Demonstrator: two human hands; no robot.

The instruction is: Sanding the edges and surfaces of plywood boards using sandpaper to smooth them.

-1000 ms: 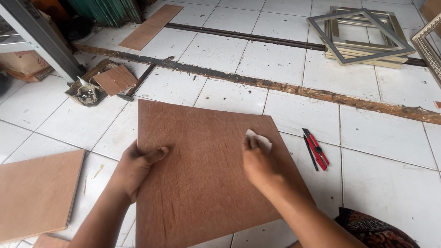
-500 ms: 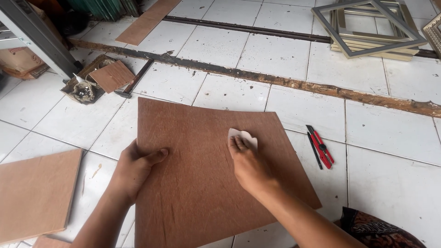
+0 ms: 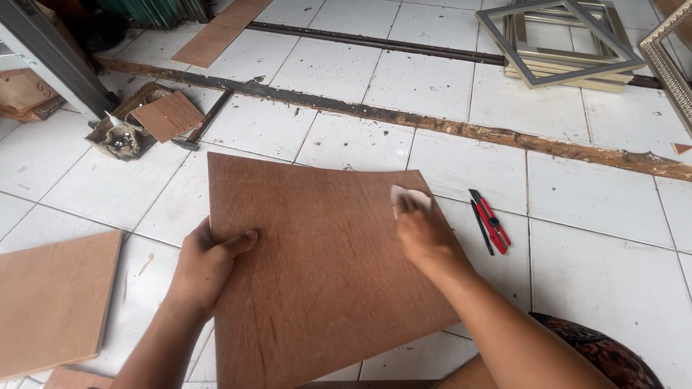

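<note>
White floor tiles (image 3: 620, 288), scuffed and marked with dark grout lines, serve as the work surface in a cluttered workshop. At far left a grey metal post (image 3: 50, 61) rises beside a cardboard box (image 3: 25, 94); near left lies a brown board (image 3: 54, 299) flat on the tiles. Beyond it sits a small tray of odds and ends (image 3: 126, 133) with a square wood offcut (image 3: 167, 115) resting on it, a hammer (image 3: 205, 121) just beside. A long plank (image 3: 220, 34) lies farther back. At centre a large brown plywood sheet (image 3: 324, 288) lies flat on the floor. The person's left hand (image 3: 205, 266) grips its left edge, thumb on top, fingers tucked under. The right hand (image 3: 425, 234) presses a small pale pad (image 3: 407, 196) against the sheet near its far right corner, fingers bent over it. A rusty, weathered strip (image 3: 504, 135) crosses the floor behind. Just right of the sheet rest a red utility knife (image 3: 491, 220) and a dark pencil-like tool (image 3: 481, 227). At far right, stacked picture frames (image 3: 562, 43) sit on the tiles, with an ornate frame (image 3: 667, 65) at the edge. Patterned dark fabric (image 3: 605, 353) shows at near right.
</note>
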